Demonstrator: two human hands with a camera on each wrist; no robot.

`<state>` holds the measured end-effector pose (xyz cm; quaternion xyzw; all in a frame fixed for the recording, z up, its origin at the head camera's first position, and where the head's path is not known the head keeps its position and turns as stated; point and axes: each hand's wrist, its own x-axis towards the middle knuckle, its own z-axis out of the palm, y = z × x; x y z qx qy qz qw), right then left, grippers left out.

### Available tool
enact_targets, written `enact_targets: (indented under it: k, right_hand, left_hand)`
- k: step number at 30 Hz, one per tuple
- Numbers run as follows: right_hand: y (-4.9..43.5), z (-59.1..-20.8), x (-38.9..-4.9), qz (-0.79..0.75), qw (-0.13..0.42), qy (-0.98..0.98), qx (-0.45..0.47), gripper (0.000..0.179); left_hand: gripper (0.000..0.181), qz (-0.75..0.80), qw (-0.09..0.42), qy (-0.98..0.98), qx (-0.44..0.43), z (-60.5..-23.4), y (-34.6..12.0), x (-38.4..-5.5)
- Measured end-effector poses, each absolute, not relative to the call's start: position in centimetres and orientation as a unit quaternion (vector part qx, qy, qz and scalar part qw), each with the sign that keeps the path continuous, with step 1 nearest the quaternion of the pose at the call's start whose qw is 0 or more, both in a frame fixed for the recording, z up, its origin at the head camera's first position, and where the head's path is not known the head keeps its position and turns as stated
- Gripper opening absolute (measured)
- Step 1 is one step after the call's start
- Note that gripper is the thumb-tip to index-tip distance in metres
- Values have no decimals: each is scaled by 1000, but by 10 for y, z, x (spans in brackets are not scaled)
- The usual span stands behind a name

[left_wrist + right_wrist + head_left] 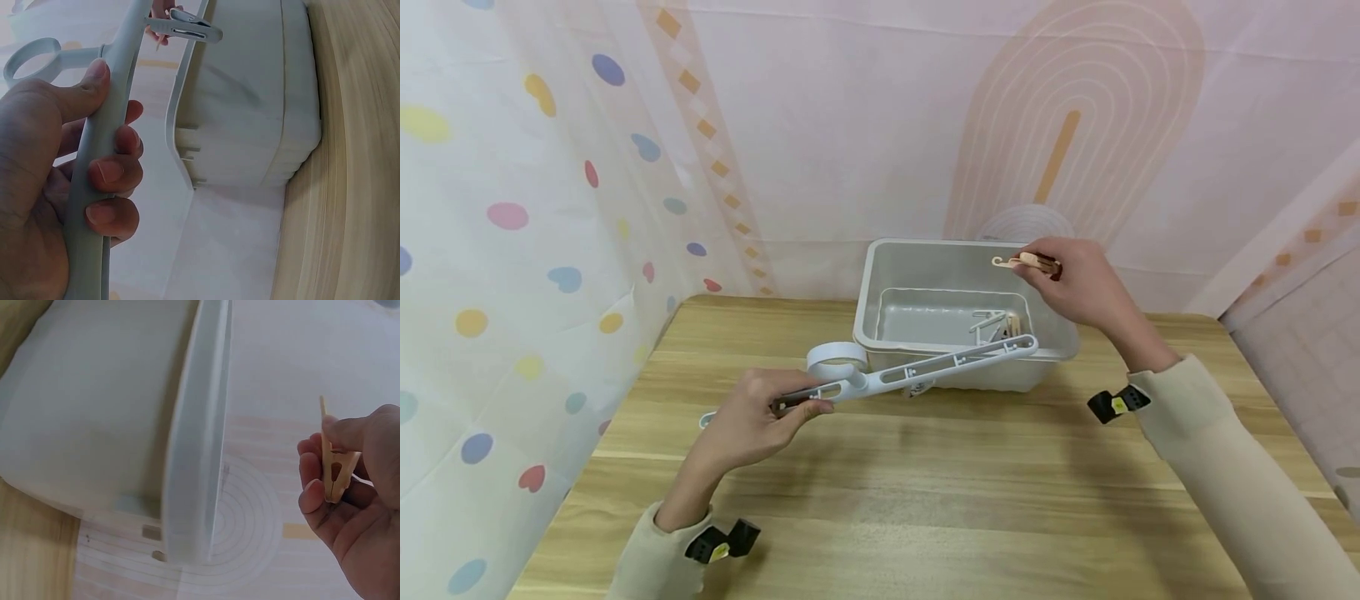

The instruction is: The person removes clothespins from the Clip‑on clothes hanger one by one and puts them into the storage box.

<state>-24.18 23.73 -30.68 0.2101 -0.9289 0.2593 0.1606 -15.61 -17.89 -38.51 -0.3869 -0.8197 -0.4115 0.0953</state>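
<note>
My left hand (748, 425) grips a pale blue-grey plastic hanger bar (876, 383) with long slots and a round loop (837, 353) near the grip. In the left wrist view the fingers wrap the bar, and a grey clip (197, 31) shows by its far part. The bar slants up to the right, its end overlapping the front rim of a grey bin (863, 308). Over the bin's right back part, my right hand (1078, 279) pinches a peach clothespin (1037, 264) whose small hook points left. The right wrist view shows this clothespin (336, 472) between thumb and fingers.
Inside the bin's right side lie a peach clothespin (1013, 325) and some pale clips (988, 322). The bin stands near the back of a wooden table (880, 500). Patterned cloth (850, 125) hangs behind and at the left.
</note>
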Motion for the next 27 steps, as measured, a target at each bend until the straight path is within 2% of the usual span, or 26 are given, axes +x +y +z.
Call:
enact_targets:
  k: [4,11,15,27]
  right_hand:
    - [233,-304,-252,245,136,-937,207,15]
    - [229,-306,-261,275,73,-935,211,38]
    - [231,-308,-258,297,43,-935,190,43]
    - [246,-314,-232,336,63,-920,190,46]
  left_hand:
    - [19,-418,100,-809,-402,-385,-179,-157]
    - [20,-416,91,-813,-396,-386,-179,-157]
    - [19,-413,82,-823,-382,-388,-178,-156]
    - [14,-399,76,-835,-370,-385,-175,-157]
